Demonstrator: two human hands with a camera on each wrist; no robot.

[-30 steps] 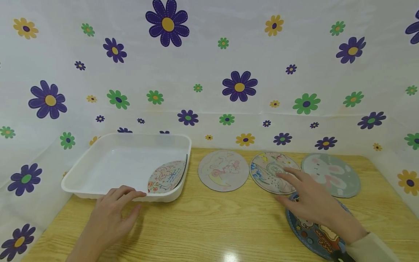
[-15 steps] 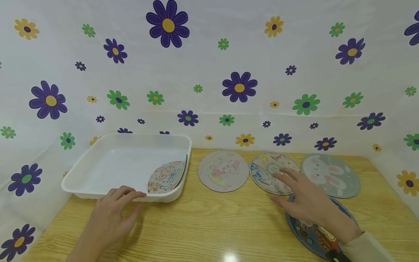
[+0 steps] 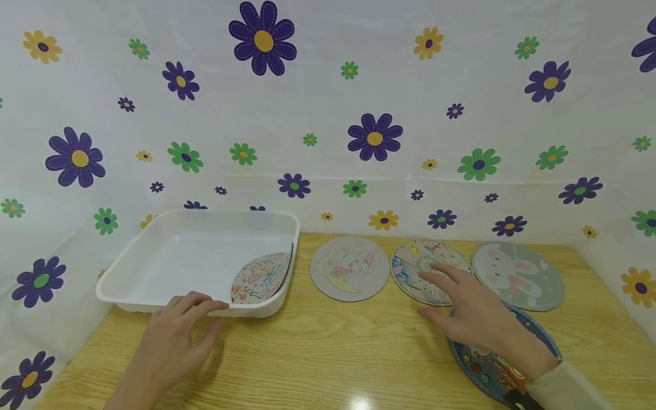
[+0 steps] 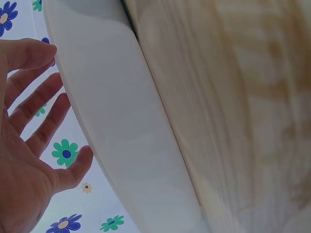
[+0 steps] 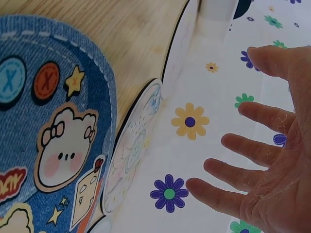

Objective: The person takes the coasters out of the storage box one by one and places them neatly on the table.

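My left hand (image 3: pixel 176 336) rests its fingertips on the front rim of a white plastic tray (image 3: pixel 154 303), fingers loosely bent. In the left wrist view they touch the edge of the tray's wall (image 4: pixel 114 97). Inside the tray's right front corner lies a round mat with red and blue drawings (image 3: pixel 260 278). My right hand (image 3: pixel 474 313) hovers with spread fingers, nothing in them, over a flower-print round mat (image 3: pixel 407 270) and a denim-patterned round mat (image 3: pixel 479 370). In the right wrist view the denim mat (image 5: pixel 29 116) shows a bear's face and buttons; the hand stands apart from it.
A pale round mat with a moon drawing (image 3: pixel 348 265) lies left of the flower-print one, and a grey-green rabbit mat (image 3: pixel 538 279) lies right. All rest on a wood-grain table (image 3: pixel 318 353). A white flowered sheet (image 3: pixel 318 97) hangs behind.
My right hand has drifted slightly left over the mats. The left hand, the tray and the mats have stayed put.
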